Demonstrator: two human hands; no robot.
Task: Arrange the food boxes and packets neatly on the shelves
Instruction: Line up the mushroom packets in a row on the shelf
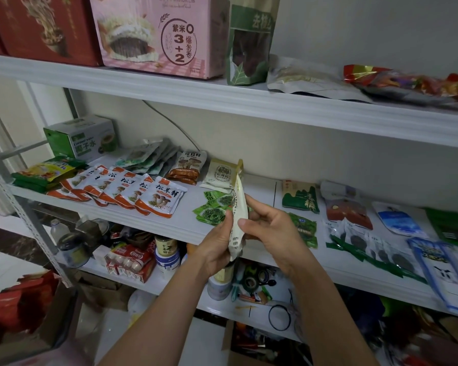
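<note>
Both hands hold a cream-white packet (239, 207) upright, edge-on, in front of the middle shelf (169, 220). My left hand (217, 241) grips its lower part from the left. My right hand (267, 228) pinches it from the right, thumb on the packet's face. Behind the packet lie green seaweed packets (212, 207) and a cream mushroom packet (221, 175). A row of white-and-orange mushroom packets (132, 191) overlaps along the shelf's left half. A pink box (159, 33) and a red box (43, 25) stand on the top shelf (249, 99).
A green-and-white coconut water box (82, 138) stands at the middle shelf's back left, with yellow-green packets (48, 173) in front. Loose green, red and blue packets (368, 220) cover the shelf's right half. The lower shelf holds jars, bottles and tape rolls (251, 281). Cardboard boxes (24, 318) stand on the floor.
</note>
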